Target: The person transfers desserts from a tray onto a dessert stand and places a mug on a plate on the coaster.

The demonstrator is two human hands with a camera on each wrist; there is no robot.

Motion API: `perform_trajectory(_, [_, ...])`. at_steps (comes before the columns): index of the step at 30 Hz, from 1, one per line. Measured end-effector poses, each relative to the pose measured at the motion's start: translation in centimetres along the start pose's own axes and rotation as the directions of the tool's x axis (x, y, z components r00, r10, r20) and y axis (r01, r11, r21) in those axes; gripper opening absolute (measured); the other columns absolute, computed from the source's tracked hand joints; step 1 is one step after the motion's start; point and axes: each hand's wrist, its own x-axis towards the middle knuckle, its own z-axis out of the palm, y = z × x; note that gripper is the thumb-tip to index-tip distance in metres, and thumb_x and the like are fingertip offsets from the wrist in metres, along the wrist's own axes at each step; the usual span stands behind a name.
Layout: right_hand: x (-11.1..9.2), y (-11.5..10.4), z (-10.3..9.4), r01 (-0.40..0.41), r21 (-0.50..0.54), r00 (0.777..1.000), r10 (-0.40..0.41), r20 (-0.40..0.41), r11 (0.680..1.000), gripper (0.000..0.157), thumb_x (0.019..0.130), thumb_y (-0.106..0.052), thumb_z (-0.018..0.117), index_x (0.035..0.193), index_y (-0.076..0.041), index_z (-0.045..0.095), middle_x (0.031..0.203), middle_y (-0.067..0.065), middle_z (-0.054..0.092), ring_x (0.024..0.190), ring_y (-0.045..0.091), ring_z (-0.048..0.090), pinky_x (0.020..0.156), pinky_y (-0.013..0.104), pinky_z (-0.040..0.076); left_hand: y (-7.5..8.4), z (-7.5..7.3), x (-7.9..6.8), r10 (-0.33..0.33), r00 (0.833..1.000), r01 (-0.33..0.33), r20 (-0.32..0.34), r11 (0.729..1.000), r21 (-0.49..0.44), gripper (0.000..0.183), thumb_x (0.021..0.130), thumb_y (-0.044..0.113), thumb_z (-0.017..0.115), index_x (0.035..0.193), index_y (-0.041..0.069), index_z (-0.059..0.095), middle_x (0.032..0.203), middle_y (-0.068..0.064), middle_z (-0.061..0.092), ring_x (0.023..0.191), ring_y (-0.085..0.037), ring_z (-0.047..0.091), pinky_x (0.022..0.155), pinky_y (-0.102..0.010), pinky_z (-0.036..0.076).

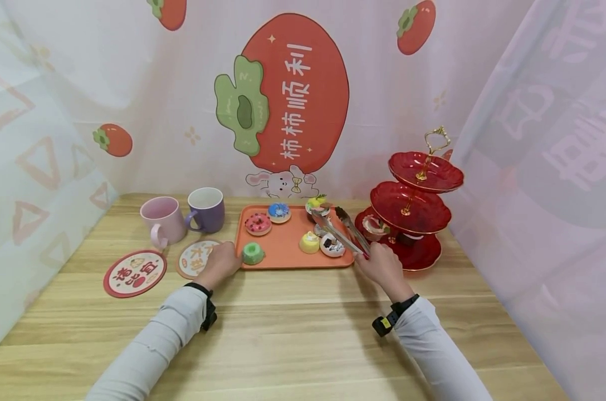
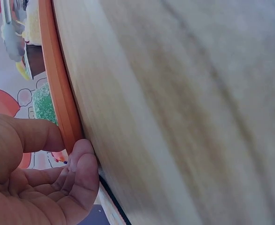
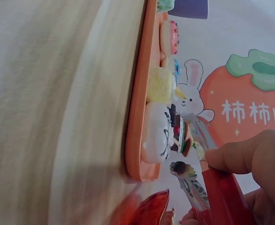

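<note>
My left hand (image 1: 220, 264) pinches the front left corner of an orange tray (image 1: 280, 242), thumb and fingers on its rim (image 2: 64, 84). In my right hand (image 1: 383, 268) are metal tongs with a red handle (image 3: 224, 199). Their tips stand apart over the tray's right side, near a cupcake with yellow topping (image 1: 317, 206); contact cannot be told. Close by lie a yellow cake (image 1: 309, 243) and a round white pastry with dark marks (image 1: 333, 245). A pink donut (image 1: 258, 223), a blue donut (image 1: 279, 211) and a green ring-shaped cake (image 1: 253, 253) occupy the tray's left part.
To the right stands a red three-tier stand (image 1: 410, 209); its bottom tier bears a cream-topped cupcake (image 1: 375, 227) and a partly hidden dark cake (image 1: 410, 238). At left are a pink mug (image 1: 162, 220), a purple mug (image 1: 208, 211) and two round coasters (image 1: 135, 274). Printed cloth hangs behind.
</note>
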Motion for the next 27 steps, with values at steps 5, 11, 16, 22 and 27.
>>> perform_trajectory(5, [0.8,-0.8,0.3,-0.011,0.003,1.000,0.010,0.021,1.000,0.031,0.083,-0.033,0.063,0.075,-0.005,0.055,0.064,0.007,0.045,0.057,0.024,0.046,0.048,0.036,0.034,0.0,0.0,0.0,-0.002,1.000,0.002,0.001,1.000,0.002,0.018,0.086,0.009,0.056,0.071,0.001,0.050,0.064,-0.009,0.047,0.058,-0.022,0.046,0.053,-0.033,0.038])
perform_trajectory(11, [1.6,-1.7,0.7,-0.003,0.008,1.000,0.003,0.031,1.000,0.036,0.083,-0.031,0.062,0.059,-0.011,0.044,0.057,0.002,0.035,0.051,0.022,0.042,0.045,0.034,0.031,-0.1,0.1,0.0,-0.006,1.000,0.006,-0.004,1.000,0.004,0.017,0.086,0.009,0.056,0.073,0.000,0.052,0.065,-0.009,0.048,0.059,-0.023,0.047,0.054,-0.033,0.038])
perform_trajectory(16, [2.1,-2.2,0.8,-0.023,0.015,0.998,0.022,0.059,1.000,0.039,0.085,-0.033,0.061,0.057,-0.011,0.043,0.056,0.002,0.035,0.052,0.022,0.042,0.046,0.033,0.030,-0.1,0.2,0.0,-0.024,1.000,0.024,0.010,1.000,-0.018,0.015,0.086,0.008,0.056,0.074,0.000,0.052,0.066,-0.010,0.049,0.059,-0.022,0.047,0.053,-0.032,0.037])
perform_trajectory(22, [2.7,-2.7,0.8,-0.026,0.019,0.997,0.024,0.075,0.999,0.037,0.087,-0.033,0.059,0.060,-0.010,0.049,0.057,0.003,0.038,0.053,0.023,0.045,0.047,0.034,0.033,-0.1,0.1,-0.1,-0.009,1.000,0.009,0.000,1.000,-0.006,0.017,0.086,0.008,0.056,0.073,0.000,0.051,0.065,-0.010,0.049,0.059,-0.023,0.047,0.053,-0.033,0.038])
perform_trajectory(27, [2.9,-2.9,0.9,-0.054,0.020,0.994,0.052,0.092,0.998,0.032,0.088,-0.032,0.060,0.069,-0.007,0.056,0.062,0.007,0.046,0.055,0.024,0.048,0.048,0.034,0.034,-0.1,0.1,0.0,-0.009,1.000,0.009,0.001,1.000,-0.014,0.016,0.086,0.008,0.056,0.073,0.000,0.051,0.065,-0.010,0.048,0.059,-0.023,0.047,0.053,-0.033,0.038])
